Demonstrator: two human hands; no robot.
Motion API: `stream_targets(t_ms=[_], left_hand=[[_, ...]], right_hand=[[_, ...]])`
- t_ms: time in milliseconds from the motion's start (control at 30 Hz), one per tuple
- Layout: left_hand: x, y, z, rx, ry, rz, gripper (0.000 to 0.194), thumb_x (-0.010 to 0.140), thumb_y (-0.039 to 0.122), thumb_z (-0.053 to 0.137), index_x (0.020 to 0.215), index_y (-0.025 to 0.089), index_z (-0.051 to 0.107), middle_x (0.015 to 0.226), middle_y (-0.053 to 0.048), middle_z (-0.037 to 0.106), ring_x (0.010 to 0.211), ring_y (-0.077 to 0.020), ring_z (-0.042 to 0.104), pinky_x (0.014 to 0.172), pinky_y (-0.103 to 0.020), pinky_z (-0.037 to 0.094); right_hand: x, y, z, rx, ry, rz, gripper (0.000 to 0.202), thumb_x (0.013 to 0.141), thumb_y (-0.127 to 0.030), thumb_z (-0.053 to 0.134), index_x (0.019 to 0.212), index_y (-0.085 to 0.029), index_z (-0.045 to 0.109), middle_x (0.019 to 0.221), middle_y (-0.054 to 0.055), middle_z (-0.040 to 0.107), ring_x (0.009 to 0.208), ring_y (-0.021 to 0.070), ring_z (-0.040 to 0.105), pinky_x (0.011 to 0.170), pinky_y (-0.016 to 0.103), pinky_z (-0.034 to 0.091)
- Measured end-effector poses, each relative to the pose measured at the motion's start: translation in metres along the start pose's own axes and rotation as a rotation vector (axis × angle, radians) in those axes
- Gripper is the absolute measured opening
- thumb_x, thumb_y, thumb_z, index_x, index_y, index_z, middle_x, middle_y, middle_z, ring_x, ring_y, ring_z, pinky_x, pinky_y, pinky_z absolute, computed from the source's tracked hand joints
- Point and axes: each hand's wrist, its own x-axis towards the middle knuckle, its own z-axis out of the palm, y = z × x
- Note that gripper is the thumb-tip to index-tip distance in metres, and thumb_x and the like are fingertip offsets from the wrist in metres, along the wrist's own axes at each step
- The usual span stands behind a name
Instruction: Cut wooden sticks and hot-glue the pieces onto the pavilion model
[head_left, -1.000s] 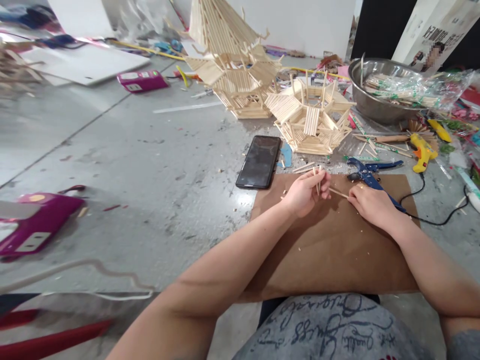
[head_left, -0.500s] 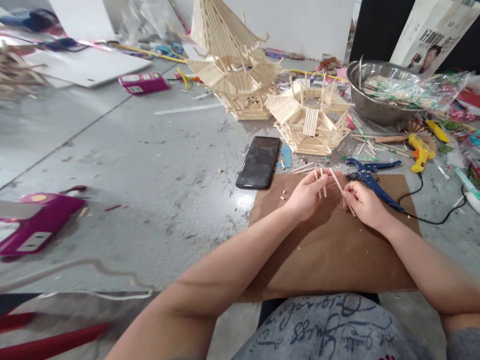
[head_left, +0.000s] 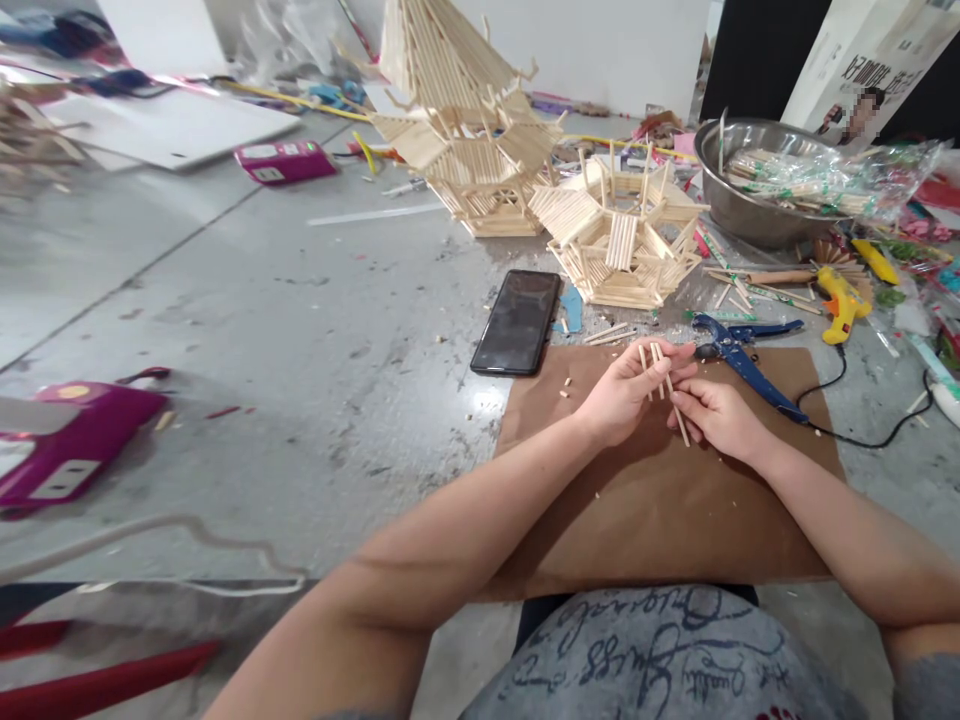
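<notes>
Short pale wooden sticks [head_left: 643, 362] are pinched between the thumb and fingers of my left hand [head_left: 621, 393]. My right hand [head_left: 716, 415] grips the lower part of a longer wooden stick [head_left: 680, 418], whose upper end lies against the sticks in my left hand. Both hands are close together above a brown board [head_left: 645, 510]. Just beyond my right hand lies a blue-handled cutter [head_left: 757, 380]. A part-built hexagonal stick model [head_left: 622, 245] stands past my hands, and a taller stick pagoda [head_left: 469, 140] rises behind it to the left.
A black phone [head_left: 516, 322] lies at the board's far left corner. To the right are a yellow glue gun [head_left: 841, 305] with its cord and a metal bowl [head_left: 750, 225] of wrapped sticks. Purple power strips [head_left: 82, 440] sit on the left. Loose stick pieces [head_left: 611, 333] lie near the model.
My right hand has moved left with the longer stick, bringing it against the sticks in my left hand. My left hand has shifted slightly right. The models and tools stay in place.
</notes>
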Motion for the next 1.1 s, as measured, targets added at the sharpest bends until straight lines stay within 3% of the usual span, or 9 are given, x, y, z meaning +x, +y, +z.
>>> stream_targets(t_ms=[233, 500, 833, 1100], left_hand=[[-0.0003, -0.0012, 0.0021, 0.014, 0.0, 0.012, 0.027, 0.066, 0.029, 0.068, 0.082, 0.018, 0.049, 0.099, -0.003, 0.064, 0.095, -0.0182, 0.06, 0.087, -0.035, 0.042], [-0.0018, -0.0034, 0.0023, 0.033, -0.007, -0.028, 0.026, 0.067, 0.031, 0.067, 0.086, 0.016, 0.056, 0.1, -0.006, 0.064, 0.098, -0.019, 0.058, 0.082, -0.031, 0.044], [-0.0031, -0.0011, 0.0053, 0.116, -0.004, -0.045, 0.033, 0.063, 0.038, 0.069, 0.081, 0.014, 0.056, 0.095, -0.008, 0.065, 0.065, -0.0131, 0.06, 0.049, -0.022, 0.045], [-0.0035, -0.0043, 0.0046, 0.161, 0.017, -0.079, 0.034, 0.064, 0.042, 0.066, 0.078, 0.013, 0.056, 0.085, -0.005, 0.067, 0.052, -0.0084, 0.055, 0.047, -0.022, 0.043]], right_hand=[[0.0002, -0.0015, 0.0006, 0.009, -0.025, 0.012, 0.031, 0.08, -0.039, 0.045, 0.064, -0.015, 0.057, 0.041, -0.005, 0.046, 0.036, 0.0057, 0.039, 0.042, 0.02, 0.032], [-0.0006, -0.0013, 0.003, 0.082, 0.004, 0.031, 0.023, 0.074, -0.037, 0.052, 0.077, -0.014, 0.057, 0.058, 0.0, 0.06, 0.037, 0.0051, 0.041, 0.038, 0.019, 0.032], [0.0, 0.0005, 0.002, 0.075, -0.002, 0.02, 0.026, 0.075, -0.039, 0.053, 0.08, -0.014, 0.058, 0.059, 0.001, 0.062, 0.036, 0.0046, 0.04, 0.037, 0.019, 0.033], [-0.0011, 0.0004, 0.0033, 0.007, -0.001, -0.003, 0.032, 0.076, -0.045, 0.05, 0.076, -0.015, 0.06, 0.05, -0.001, 0.057, 0.036, 0.0065, 0.041, 0.039, 0.021, 0.034]])
